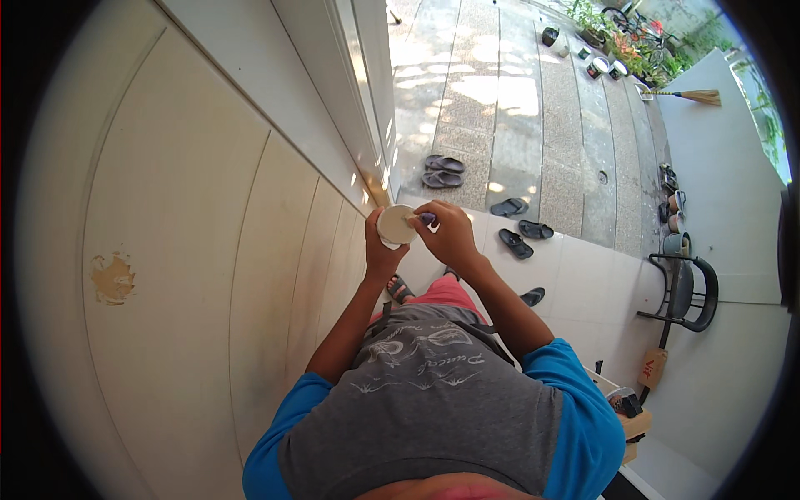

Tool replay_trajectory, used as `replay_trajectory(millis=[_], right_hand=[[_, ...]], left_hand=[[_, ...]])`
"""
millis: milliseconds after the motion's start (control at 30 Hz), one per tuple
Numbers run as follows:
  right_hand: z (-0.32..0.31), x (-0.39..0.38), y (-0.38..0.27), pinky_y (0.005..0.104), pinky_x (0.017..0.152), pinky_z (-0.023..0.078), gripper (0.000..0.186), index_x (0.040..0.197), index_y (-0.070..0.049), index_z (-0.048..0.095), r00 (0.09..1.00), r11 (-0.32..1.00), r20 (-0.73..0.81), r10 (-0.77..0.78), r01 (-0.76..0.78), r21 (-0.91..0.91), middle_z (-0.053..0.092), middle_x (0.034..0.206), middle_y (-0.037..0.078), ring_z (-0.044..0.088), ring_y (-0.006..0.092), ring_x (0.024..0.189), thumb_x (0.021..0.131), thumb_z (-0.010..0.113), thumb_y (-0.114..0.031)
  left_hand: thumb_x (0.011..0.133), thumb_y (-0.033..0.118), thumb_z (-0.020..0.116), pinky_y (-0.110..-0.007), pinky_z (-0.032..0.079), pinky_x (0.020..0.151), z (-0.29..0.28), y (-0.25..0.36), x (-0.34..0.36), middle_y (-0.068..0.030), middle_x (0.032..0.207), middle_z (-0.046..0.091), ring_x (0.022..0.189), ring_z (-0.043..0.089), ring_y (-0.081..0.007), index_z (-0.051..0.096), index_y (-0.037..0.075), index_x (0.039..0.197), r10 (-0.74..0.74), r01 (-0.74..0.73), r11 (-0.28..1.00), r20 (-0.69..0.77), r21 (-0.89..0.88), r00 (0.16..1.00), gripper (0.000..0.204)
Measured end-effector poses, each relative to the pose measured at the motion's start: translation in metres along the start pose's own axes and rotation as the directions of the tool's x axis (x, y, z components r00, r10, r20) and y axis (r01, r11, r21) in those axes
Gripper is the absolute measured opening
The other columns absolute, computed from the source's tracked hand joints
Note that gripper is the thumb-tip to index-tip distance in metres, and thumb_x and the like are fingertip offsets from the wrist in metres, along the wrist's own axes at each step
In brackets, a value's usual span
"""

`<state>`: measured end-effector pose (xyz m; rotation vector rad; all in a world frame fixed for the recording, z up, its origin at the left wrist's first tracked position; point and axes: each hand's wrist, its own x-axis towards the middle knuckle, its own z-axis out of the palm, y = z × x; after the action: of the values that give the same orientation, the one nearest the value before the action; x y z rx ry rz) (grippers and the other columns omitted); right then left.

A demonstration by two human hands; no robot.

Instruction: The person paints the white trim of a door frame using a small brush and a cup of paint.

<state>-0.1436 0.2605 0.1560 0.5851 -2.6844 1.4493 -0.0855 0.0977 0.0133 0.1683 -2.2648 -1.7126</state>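
"What hems in the left hand [386, 257]?"
"The cream panelled surface [183, 242] rises along its left, and the white frame [333, 92] stands just ahead."
"Room between the hands?"
"Hardly any; the cup [394, 227] fills it."
"And the right hand [447, 233]?"
"It could pass rightward above the tiled floor [583, 283], over sandals [516, 244] near the far edge, up to the black chair [682, 290] by the right edge."

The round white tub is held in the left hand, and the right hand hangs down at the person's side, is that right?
Not quite: the head view shows the right hand raised at the tub, pinching a small purple-handled tool, not hanging down. The left hand does hold the tub.
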Motion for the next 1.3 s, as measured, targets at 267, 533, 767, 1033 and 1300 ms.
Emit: replay_trajectory(millis=[267,533,767,1033,1300], right_hand=[[-0.015,0.003,0.002,0.0407,0.075,0.049,0.020,0.089,-0.006,0.073,1.000,0.999,-0.012,-0.026,0.026,-0.021,0.069,0.080,0.008,0.066,0.0265,0.071,0.086,0.077,-0.026],[-0.042,0.018,0.009,0.0385,0.076,0.047,0.020,0.088,-0.007,0.073,0.997,0.997,0.030,-0.075,0.076,-0.034,0.068,0.079,0.007,0.066,0.0253,0.071,0.087,0.077,-0.026],[-0.063,0.038,0.039,0.0340,0.060,0.048,0.019,0.095,-0.005,0.075,0.994,0.989,0.059,-0.094,0.087,0.116,0.072,0.081,0.011,0.066,0.0219,0.065,0.086,0.080,-0.021],[-0.071,0.052,0.091,0.0248,0.062,0.049,0.021,0.095,0.001,0.072,0.968,0.831,0.164,0.190,-0.248,0.498,0.073,0.077,0.007,0.066,0.0081,0.070,0.094,0.075,-0.020],[-0.051,0.050,0.146,0.0258,0.066,0.048,0.022,0.101,-0.004,0.069,0.793,0.314,0.403,0.456,-0.567,0.762,0.071,0.082,0.005,0.066,0.0121,0.073,0.096,0.072,-0.025]], left_hand=[[0.068,-0.004,0.083,-0.039,0.048,0.105,0.011,0.004,0.011,-0.0133,0.134,0.050,0.126,0.054,-0.0259,0.035,0.006,0.145,0.028,-0.028,0.999,-0.008,-0.025,1.000,0.091],[0.062,-0.004,0.086,-0.041,0.048,0.104,0.034,0.018,0.021,-0.0137,0.133,0.050,0.125,0.055,-0.0296,0.038,0.007,0.143,0.020,-0.024,0.997,-0.050,-0.075,0.999,0.094],[0.063,-0.005,0.085,-0.041,0.048,0.105,0.063,0.024,0.029,-0.0139,0.135,0.049,0.126,0.055,-0.0292,0.037,0.006,0.144,0.044,-0.048,0.998,-0.116,-0.033,0.992,0.095],[0.067,-0.002,0.086,-0.039,0.049,0.104,0.086,0.015,0.030,-0.0137,0.133,0.054,0.125,0.058,-0.0269,0.036,0.006,0.148,-0.071,0.049,0.991,-0.182,-0.122,0.981,0.096],[0.068,-0.001,0.088,-0.038,0.048,0.107,0.087,-0.003,0.029,-0.0149,0.135,0.055,0.125,0.058,-0.0258,0.034,0.004,0.148,-0.096,0.098,0.995,-0.201,-0.002,0.975,0.096]])
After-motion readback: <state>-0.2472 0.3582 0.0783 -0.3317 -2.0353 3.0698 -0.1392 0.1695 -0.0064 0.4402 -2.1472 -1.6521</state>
